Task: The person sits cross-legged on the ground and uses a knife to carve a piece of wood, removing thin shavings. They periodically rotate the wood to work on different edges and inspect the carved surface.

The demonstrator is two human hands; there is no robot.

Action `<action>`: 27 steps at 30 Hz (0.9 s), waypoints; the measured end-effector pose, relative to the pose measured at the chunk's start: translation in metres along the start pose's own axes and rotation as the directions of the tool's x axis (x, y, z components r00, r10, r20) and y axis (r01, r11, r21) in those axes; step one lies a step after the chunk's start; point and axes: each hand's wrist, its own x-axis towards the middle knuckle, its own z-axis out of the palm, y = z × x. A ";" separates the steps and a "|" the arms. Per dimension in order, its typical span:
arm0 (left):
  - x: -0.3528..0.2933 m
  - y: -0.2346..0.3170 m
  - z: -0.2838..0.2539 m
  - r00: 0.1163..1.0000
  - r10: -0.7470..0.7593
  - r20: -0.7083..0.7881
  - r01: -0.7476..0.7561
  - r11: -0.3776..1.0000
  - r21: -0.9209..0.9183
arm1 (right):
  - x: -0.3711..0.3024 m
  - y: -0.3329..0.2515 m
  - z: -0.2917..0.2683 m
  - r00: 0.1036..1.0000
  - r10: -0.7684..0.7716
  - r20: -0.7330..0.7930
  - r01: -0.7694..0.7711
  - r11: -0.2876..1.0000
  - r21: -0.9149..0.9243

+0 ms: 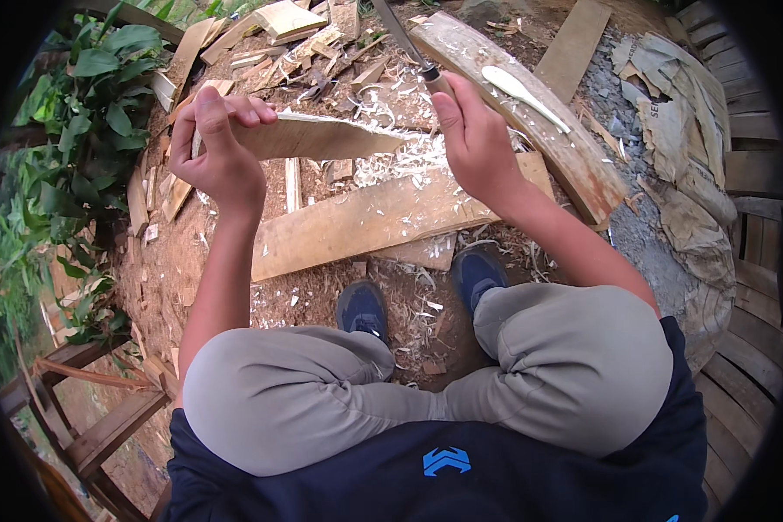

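Note:
My left hand [217, 148] is closed round the wide end of a flat wooden piece [322, 142] that tapers to a narrow tip on the right. Its upper edge looks pale and freshly cut. In my right hand [478, 139] is the wooden handle of a long-bladed knife [404, 43]; the blade points up and away to the left, apart from the wood, and its tip runs out of the picture. Below both hands a broad plank [365, 217] lies on the ground, strewn with shavings [409, 170].
A thick timber [574, 165] lies to the right, with a pale carved wooden spoon [522, 94] on it. Wood offcuts [287, 22] are heaped at the far side. Torn sacks [679, 148] lie at right beside a slatted wall [757, 217]. Leafy plants [96, 113] grow at left.

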 end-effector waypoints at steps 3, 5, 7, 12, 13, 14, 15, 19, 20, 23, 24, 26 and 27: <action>0.001 0.002 0.008 1.000 -0.007 0.025 0.009 0.998 -0.056 | -0.036 0.041 0.027 0.949 0.149 0.279 -0.123 0.986 -0.112; -0.001 0.005 0.009 1.000 -0.010 0.021 0.011 0.999 -0.048 | -0.039 0.048 0.034 0.873 0.268 0.408 -0.145 0.940 -0.308; -0.004 0.007 0.012 1.000 -0.011 0.007 0.011 0.999 -0.035 | -0.033 0.045 0.029 0.871 0.319 0.375 -0.198 0.924 -0.327; 0.000 0.005 0.004 1.000 -0.014 -0.006 0.014 0.999 0.048 | -0.011 -0.006 0.013 0.998 0.022 0.052 -0.028 0.992 0.121; 0.001 0.006 0.006 1.000 -0.018 -0.009 0.019 0.999 0.034 | -0.016 -0.002 0.017 1.000 0.016 0.006 -0.016 0.989 0.145; 0.001 0.006 0.008 1.000 -0.025 -0.011 0.026 0.999 0.029 | -0.024 0.005 0.024 0.999 0.011 -0.039 -0.004 0.985 0.172; 0.002 0.007 0.010 0.999 -0.032 -0.014 0.033 0.999 0.025 | -0.037 0.021 0.033 0.989 0.117 0.088 -0.128 0.983 0.132; -0.001 0.005 0.014 1.000 -0.022 -0.022 0.023 0.999 0.025 | -0.047 0.058 0.041 0.914 0.252 0.320 -0.170 0.950 -0.262; -0.001 0.005 0.010 1.000 -0.005 -0.008 0.005 1.000 0.020 | -0.031 0.050 0.033 0.917 0.238 0.320 -0.163 0.956 -0.245; 0.001 0.000 0.002 1.000 0.011 0.003 -0.011 1.000 -0.007 | -0.008 0.012 0.010 0.979 0.126 0.159 -0.124 0.992 -0.022; 0.000 0.001 0.001 1.000 -0.004 -0.016 0.004 1.000 -0.010 | -0.006 0.001 0.008 0.994 0.083 0.067 -0.089 0.993 0.081; 0.001 0.001 0.002 1.000 -0.014 -0.025 0.014 1.000 -0.016 | -0.015 -0.002 0.009 0.997 0.075 0.027 -0.079 0.985 0.154; 0.003 0.000 0.003 1.000 -0.007 -0.015 0.007 1.000 -0.013 | -0.026 0.010 0.018 0.997 0.073 0.032 -0.077 0.986 0.146</action>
